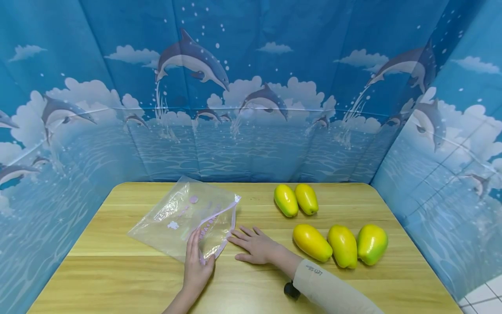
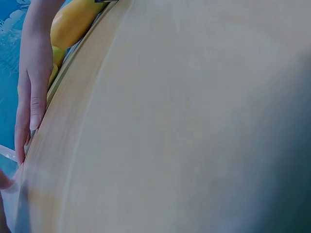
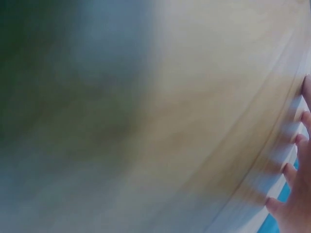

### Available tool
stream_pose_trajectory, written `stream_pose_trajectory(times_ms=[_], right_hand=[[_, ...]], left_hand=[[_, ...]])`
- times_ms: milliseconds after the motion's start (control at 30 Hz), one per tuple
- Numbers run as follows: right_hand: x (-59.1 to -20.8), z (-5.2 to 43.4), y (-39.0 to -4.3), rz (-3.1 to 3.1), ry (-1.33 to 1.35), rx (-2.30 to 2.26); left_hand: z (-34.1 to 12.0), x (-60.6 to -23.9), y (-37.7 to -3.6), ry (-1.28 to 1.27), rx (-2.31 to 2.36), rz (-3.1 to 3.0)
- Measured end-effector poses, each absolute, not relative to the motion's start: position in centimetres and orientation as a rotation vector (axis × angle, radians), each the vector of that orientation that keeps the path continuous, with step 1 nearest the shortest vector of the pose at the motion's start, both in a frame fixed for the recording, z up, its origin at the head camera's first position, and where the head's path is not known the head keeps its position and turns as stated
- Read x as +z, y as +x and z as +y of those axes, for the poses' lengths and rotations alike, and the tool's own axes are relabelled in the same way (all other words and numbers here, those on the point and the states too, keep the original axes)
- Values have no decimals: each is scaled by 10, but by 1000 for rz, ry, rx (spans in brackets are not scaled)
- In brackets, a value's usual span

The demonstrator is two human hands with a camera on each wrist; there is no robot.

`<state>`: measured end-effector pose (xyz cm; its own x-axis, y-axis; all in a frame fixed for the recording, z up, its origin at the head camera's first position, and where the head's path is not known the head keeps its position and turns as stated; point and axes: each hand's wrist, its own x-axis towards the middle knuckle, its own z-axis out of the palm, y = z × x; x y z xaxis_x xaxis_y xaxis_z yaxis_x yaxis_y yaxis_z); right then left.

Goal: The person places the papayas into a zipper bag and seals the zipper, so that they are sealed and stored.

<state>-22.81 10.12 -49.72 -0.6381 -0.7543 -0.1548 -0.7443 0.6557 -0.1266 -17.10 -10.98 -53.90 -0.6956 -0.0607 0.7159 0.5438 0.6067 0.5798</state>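
On the pale wooden table [image 1: 117, 279], we rest both hands beside a clear plastic zip bag with a pink seal strip [image 1: 178, 220], which lies flat on the left half of the tabletop. Our left hand [image 1: 198, 264] lies on the near corner of the bag, fingers straight and together, pressing the plastic down by its open mouth. Our right hand [image 1: 256, 245] lies palm down on the wood just right of the bag's mouth, fingers spread and straight, its fingertips at the pink strip; it holds nothing. To the right of that hand, three yellow-green oval mangoes [image 1: 342, 245] sit side by side, touching, and two smaller yellow-green mangoes [image 1: 296, 199] lie together further back. A blue cloth backdrop printed with dolphins and clouds [image 1: 251, 87] walls in the table on three sides. Both wrist views are blurred, showing mostly wood grain.
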Motion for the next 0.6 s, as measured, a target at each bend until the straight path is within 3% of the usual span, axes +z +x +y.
stream_pose_trajectory(times_ms=[367,600], right_hand=[[-489,100,-222,2694,-1268,-87],[-479,106,-216,2767,-1254,-484]], left_hand=[[-109,-540,-170,-378,-1068,-2143],[-108,-538,-169,-373,-1084,-2164]])
